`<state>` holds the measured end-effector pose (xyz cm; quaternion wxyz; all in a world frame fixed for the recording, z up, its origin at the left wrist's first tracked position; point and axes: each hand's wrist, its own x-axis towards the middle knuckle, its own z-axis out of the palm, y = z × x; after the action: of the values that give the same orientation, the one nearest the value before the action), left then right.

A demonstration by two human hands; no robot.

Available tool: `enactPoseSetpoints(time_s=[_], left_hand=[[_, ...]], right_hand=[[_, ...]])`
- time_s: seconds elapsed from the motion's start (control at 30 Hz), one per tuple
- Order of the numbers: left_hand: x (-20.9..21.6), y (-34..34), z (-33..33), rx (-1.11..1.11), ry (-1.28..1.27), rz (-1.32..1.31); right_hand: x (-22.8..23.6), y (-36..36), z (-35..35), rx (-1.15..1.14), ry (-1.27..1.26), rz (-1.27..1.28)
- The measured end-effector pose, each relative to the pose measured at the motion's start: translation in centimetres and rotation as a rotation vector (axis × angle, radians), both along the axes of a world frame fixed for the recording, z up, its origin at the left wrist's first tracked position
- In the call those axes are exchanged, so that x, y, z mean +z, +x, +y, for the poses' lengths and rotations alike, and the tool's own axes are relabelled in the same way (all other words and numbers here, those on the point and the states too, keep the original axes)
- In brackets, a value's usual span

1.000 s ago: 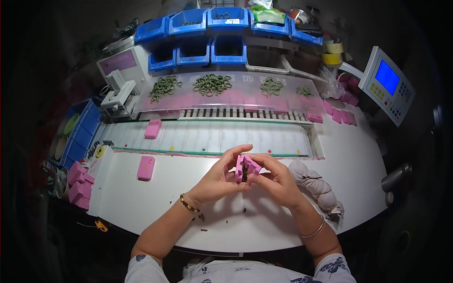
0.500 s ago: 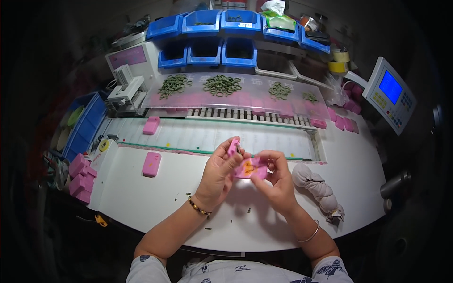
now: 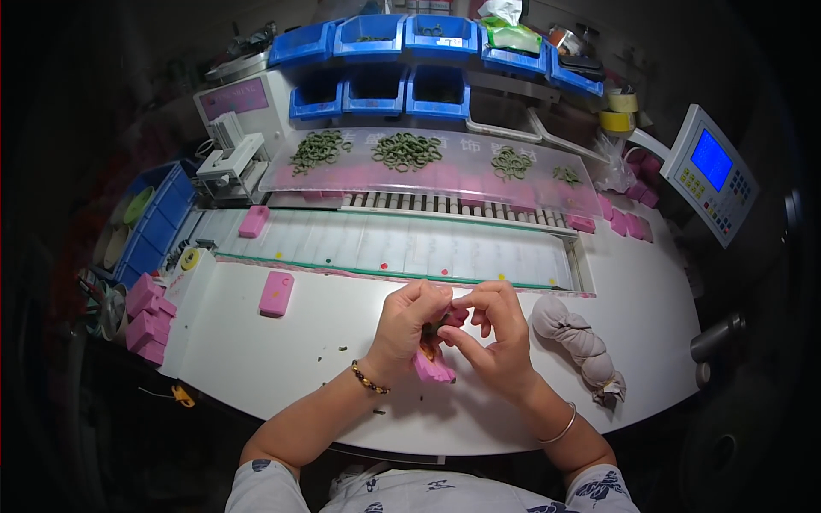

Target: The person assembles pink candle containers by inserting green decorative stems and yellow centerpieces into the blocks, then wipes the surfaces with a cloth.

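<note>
Just in front of the conveyor, my left hand [image 3: 402, 329] is closed around a soft pink rubber mould [image 3: 434, 368]. One flap of the mould hangs bent below the fingers, and an orange-brown stain shows on its inner face. My right hand [image 3: 496, 338] meets it from the right, thumb and index finger bent in at the mould's upper part. Something dark shows between the hands, too small and covered to name. Another pink mould block [image 3: 276, 293] lies flat on the white table [image 3: 231, 342] to the left.
A conveyor [image 3: 359, 244] crosses behind my hands, carrying a pink block [image 3: 254, 221]. Piles of green rings [image 3: 406, 152] lie on a clear shelf above it. To the right are a tied cloth roll [image 3: 577, 342] and a control panel [image 3: 710, 175]. Pink blocks [image 3: 150, 321] are stacked left.
My hands have come slightly lower and closer together. The mould's flap, spread toward my right hand before, now hangs downward. On the conveyor the pink block and coloured dots have shifted left.
</note>
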<state>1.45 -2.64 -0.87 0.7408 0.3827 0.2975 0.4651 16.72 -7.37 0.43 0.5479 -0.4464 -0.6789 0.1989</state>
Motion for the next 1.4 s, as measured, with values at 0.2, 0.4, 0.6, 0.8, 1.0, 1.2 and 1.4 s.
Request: enactPoseSetpoints(time_s=[0.2,0.4,0.6,0.8,1.0,1.2,1.4], left_hand=[[-0.9,0.3,0.0,-0.002,0.024,0.067],[0.1,0.5,-0.1,0.041,0.057,0.131],[0.7,0.2,0.3,0.092,-0.112,-0.01],[-0.1,0.6,0.0,0.042,-0.038,0.048],[-1.0,0.7,0.7,0.134,-0.036,0.043],[0.3,-1.2,1.1,0.036,-0.21,-0.04],[0.9,-0.8,-0.1,-0.293,-0.045,0.099]], right_hand=[[-0.4,-0.2,-0.2,-0.076,0.186,-0.25],[-0.1,0.4,-0.2,0.079,0.264,-0.294],[0.1,0.6,0.0,0.043,0.225,-0.18],[-0.2,-0.4,0.1,0.203,0.16,-0.228],[-0.3,-0.6,-0.2,0.142,0.225,-0.218],[0.4,1.8,0.4,-0.034,0.407,-0.161],[0.1,2.6,0.4,-0.025,0.52,-0.395]])
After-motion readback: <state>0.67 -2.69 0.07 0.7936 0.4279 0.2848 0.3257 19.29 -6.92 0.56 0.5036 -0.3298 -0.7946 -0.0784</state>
